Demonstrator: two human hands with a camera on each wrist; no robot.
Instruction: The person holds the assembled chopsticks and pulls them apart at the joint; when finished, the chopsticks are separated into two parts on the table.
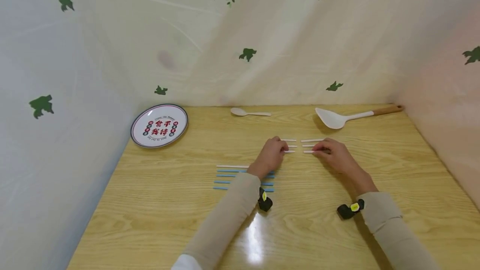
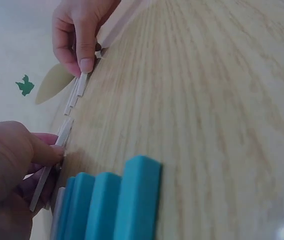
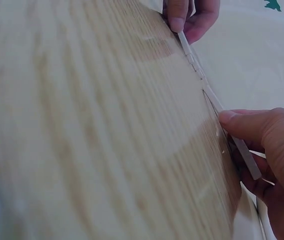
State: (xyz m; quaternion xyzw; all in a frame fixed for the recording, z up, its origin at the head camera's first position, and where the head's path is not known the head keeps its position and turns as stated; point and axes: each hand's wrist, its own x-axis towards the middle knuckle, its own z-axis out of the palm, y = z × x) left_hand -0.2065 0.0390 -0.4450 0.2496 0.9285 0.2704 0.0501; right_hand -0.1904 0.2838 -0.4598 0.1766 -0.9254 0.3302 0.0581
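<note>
My left hand (image 1: 270,155) pinches a thin white stick (image 2: 42,185) between thumb and fingers, low over the table. Opposite it, my right hand (image 1: 335,155) pinches another white stick (image 3: 247,158), thumb on top. Three white stick ends (image 1: 288,140) show beyond the left fingers, and three more ends (image 1: 311,140) face them from the right hand across a narrow gap. Below my left forearm lie several parallel blue sticks (image 1: 224,175), with one white stick (image 1: 230,166) along their far side. The forearm and sleeve cover part of this row.
On the wooden table (image 1: 157,220), a white plate (image 1: 176,134) with red lettering stands at the back left. A small pale spoon (image 1: 258,114) lies at the back middle. Behind my right hand is a large white spoon (image 1: 333,121) with a wooden handle. Pale cloth walls (image 1: 210,74) border the table.
</note>
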